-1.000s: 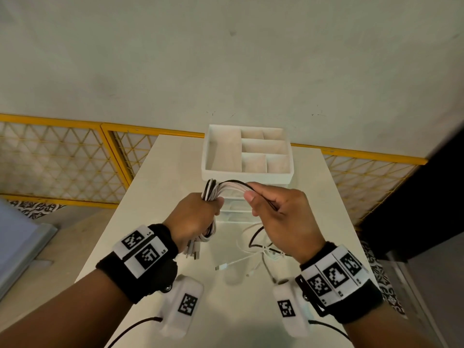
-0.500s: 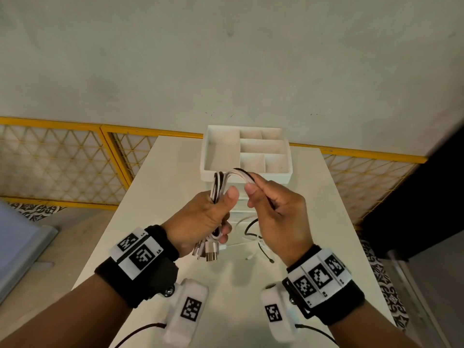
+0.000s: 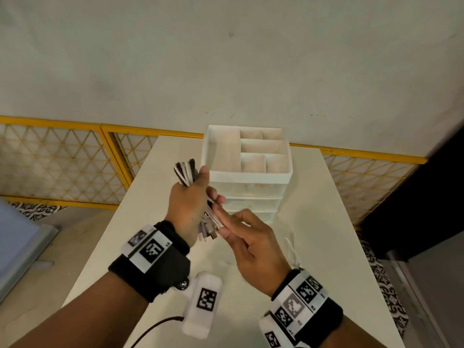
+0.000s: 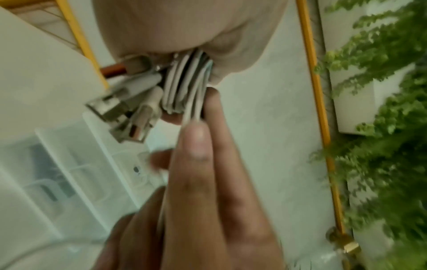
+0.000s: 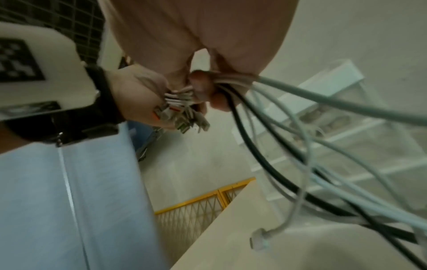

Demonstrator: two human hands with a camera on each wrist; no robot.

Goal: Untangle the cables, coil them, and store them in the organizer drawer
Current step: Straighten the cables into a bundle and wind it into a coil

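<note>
My left hand (image 3: 198, 194) grips a folded bundle of white and black cables (image 3: 185, 172) upright above the table; the loop end sticks out above the fist. Several USB plugs (image 3: 208, 233) hang below it, seen close in the left wrist view as metal USB plugs (image 4: 122, 113). My right hand (image 3: 226, 226) sits just under the left and pinches the loose strands (image 4: 193, 107) between its fingers. In the right wrist view the loose cable tails (image 5: 300, 146), one black (image 5: 251, 155), trail down to the table with a white connector (image 5: 259, 239). The white organizer (image 3: 247, 175) stands behind.
The organizer has an open divided tray on top and clear drawers (image 3: 247, 204) below, all closed. The white table (image 3: 313, 222) is narrow, with yellow lattice railing (image 3: 62, 162) behind. A few loose cable ends (image 3: 291, 249) lie right of my right wrist.
My left hand turned the bundle upright and shifted left. My right hand left the top of the loop and came down under the left hand, now pinching the strands by the plugs.
</note>
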